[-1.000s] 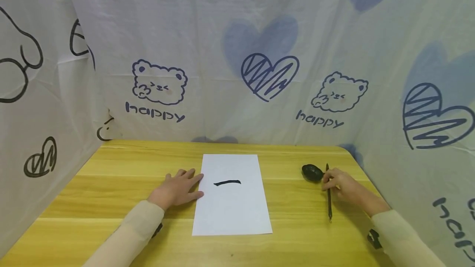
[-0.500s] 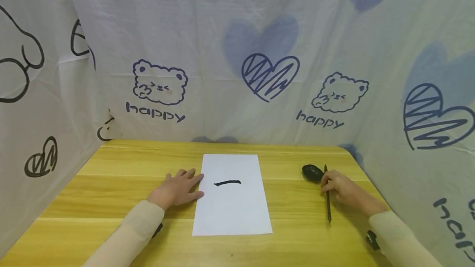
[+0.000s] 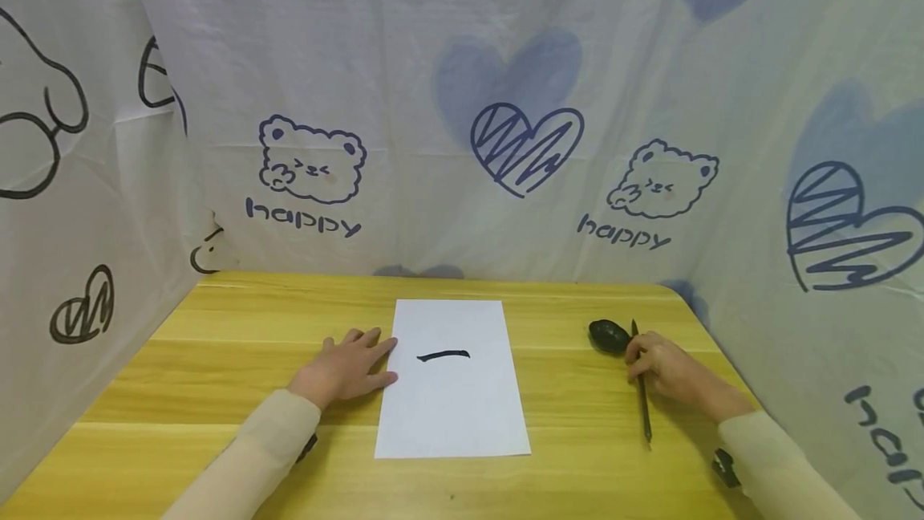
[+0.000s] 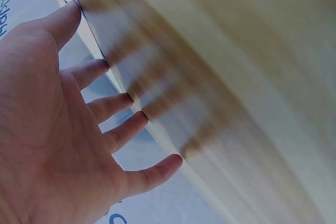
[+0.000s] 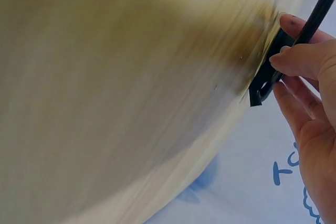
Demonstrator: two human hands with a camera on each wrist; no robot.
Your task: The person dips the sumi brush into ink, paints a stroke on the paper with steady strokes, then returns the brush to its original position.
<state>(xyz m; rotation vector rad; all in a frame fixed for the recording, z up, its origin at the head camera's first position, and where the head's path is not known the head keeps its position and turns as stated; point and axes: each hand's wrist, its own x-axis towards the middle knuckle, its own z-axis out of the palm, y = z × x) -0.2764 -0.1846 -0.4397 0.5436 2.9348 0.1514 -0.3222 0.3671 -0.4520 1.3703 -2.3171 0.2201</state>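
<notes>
My right hand [image 3: 660,363] pinches a dark, slim writing brush [image 3: 645,412] between thumb and fingers. The brush lies tilted, its pointed tip up beside a small black ink dish [image 3: 609,336] and its handle end toward me. In the right wrist view the brush [image 5: 317,11] crosses in front of the dish [image 5: 255,94], with the fingertips right at the dish. My left hand [image 3: 342,369] rests with spread fingers on the left edge of a white paper sheet [image 3: 455,416]. One black horizontal stroke [image 3: 443,355] marks the sheet. The left hand [image 4: 63,124] holds nothing.
The yellow wood-grain table [image 3: 216,392] runs back to a white printed cloth [image 3: 433,239], which hangs behind it and along both sides. A dark band [image 3: 725,468] shows under the right sleeve.
My right hand has shifted slightly left. The brush's handle end first swung a little left, then right and toward me. The left hand and the paper stay in place.
</notes>
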